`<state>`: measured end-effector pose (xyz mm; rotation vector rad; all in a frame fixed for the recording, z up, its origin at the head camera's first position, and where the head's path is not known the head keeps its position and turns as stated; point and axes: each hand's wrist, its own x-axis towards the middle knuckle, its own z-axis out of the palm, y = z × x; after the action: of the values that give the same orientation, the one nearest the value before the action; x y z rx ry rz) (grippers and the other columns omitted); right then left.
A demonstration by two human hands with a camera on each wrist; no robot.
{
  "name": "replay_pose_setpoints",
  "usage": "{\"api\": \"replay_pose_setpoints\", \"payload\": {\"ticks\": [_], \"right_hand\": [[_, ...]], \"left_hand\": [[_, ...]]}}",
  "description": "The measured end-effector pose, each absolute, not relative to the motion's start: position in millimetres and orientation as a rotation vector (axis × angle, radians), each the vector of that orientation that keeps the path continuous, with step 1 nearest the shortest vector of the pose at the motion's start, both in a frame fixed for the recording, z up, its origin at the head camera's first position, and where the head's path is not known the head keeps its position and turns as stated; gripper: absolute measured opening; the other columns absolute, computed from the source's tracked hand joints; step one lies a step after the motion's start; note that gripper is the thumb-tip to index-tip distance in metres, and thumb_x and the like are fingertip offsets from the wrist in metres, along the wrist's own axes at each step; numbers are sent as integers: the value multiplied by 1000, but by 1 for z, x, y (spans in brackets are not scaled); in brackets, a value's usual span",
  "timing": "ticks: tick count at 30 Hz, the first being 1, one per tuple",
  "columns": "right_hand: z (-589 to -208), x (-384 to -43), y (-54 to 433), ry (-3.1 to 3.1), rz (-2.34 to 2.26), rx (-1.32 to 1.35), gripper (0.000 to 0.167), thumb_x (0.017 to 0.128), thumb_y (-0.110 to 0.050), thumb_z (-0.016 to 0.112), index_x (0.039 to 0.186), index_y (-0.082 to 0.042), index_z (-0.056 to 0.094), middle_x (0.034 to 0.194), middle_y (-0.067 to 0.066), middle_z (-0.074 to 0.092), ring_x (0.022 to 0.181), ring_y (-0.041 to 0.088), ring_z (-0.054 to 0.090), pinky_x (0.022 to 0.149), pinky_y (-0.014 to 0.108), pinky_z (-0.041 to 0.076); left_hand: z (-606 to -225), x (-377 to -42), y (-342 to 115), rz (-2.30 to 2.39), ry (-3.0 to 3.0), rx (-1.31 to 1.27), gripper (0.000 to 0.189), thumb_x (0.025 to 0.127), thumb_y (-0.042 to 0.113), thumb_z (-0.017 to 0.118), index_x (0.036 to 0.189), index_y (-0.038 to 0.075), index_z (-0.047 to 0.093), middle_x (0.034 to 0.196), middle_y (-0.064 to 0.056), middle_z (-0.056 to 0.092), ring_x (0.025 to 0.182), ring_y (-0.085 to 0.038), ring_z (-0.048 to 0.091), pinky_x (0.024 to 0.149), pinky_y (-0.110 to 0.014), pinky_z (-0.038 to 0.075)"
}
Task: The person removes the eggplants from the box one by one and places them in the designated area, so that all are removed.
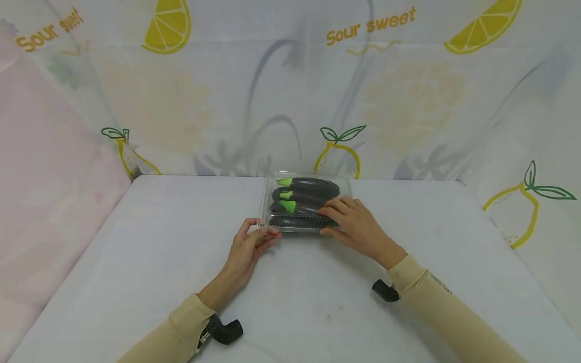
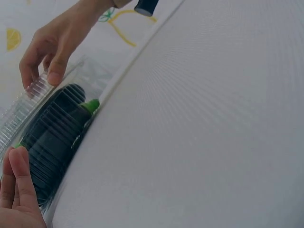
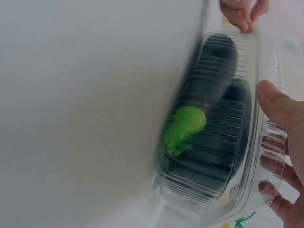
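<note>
Holding clear plastic container (image 1: 295, 230) of dark eggplants (image 1: 313, 185) at center of head frame, seen against white surface (image 1: 181, 242); pinching its lower-left corner with left hand (image 1: 247, 248), gripping its lower-right edge with right hand (image 1: 359, 225).

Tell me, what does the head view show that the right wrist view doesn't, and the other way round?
Only the head view shows the orange "Sour sweet" lettering, the tan sleeves and the black devices at the wrists.

Only the right wrist view shows a green stem low behind the ribbed wall of the clear container.

Both show that container, dark eggplants inside it, the left hand, the right hand and the white tabletop.
</note>
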<state>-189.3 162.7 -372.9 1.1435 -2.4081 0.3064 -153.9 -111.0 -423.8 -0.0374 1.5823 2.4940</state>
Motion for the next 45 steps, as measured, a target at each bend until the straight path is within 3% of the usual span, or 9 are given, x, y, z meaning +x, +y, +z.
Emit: {"api": "replay_pose_setpoints", "payload": {"ticks": [10,16,20,26,32,38,45], "right_hand": [[-371,-190,160,-2179,107,1214,39,78,-30,77,107,-8,67,95,3,62,84,19,59,69,31,51],[-370,-187,157,-2154,-15,1211,45,78,-28,77,116,-9,62,93,3,60,80,19,57,63,30,50],[-364,-183,152,-2146,-159,1211,48,79,-26,76,121,-8,60,98,4,61,83,21,58,62,29,51],[-351,-179,135,-2245,-413,1187,53,86,-18,68,135,-8,49,125,10,59,96,27,60,68,33,55],[-350,-178,125,-2302,-553,1165,69,78,-15,78,137,-10,42,118,10,59,83,25,59,60,29,52],[-358,-183,124,-2257,-509,1124,49,85,-14,70,128,-10,48,104,9,60,77,24,56,68,32,48],[-359,-186,122,-2206,-458,1137,31,90,-13,63,119,-8,53,96,8,61,77,25,54,67,31,41]], "left_hand": [[-424,-154,-112,2492,1571,-21,12,97,7,46,106,13,41,89,1,72,91,-15,69,82,-23,54],[-424,-153,-111,2500,1555,-28,12,97,6,45,106,14,41,89,0,72,91,-15,69,82,-23,54],[-423,-153,-112,2497,1532,-37,13,97,6,45,106,14,41,89,0,72,91,-15,69,82,-23,54],[-423,-154,-111,2492,1541,-48,13,97,6,45,107,14,42,91,0,72,92,-14,69,81,-22,54],[-424,-153,-106,2493,1538,-76,13,97,6,44,106,15,41,91,1,73,92,-13,69,81,-21,54],[-422,-154,-102,2513,1562,-97,12,96,7,45,106,14,42,91,0,72,93,-15,69,83,-24,54],[-421,-153,-104,2525,1568,-124,12,97,7,45,108,13,42,91,-1,72,93,-16,69,85,-26,54]]}}
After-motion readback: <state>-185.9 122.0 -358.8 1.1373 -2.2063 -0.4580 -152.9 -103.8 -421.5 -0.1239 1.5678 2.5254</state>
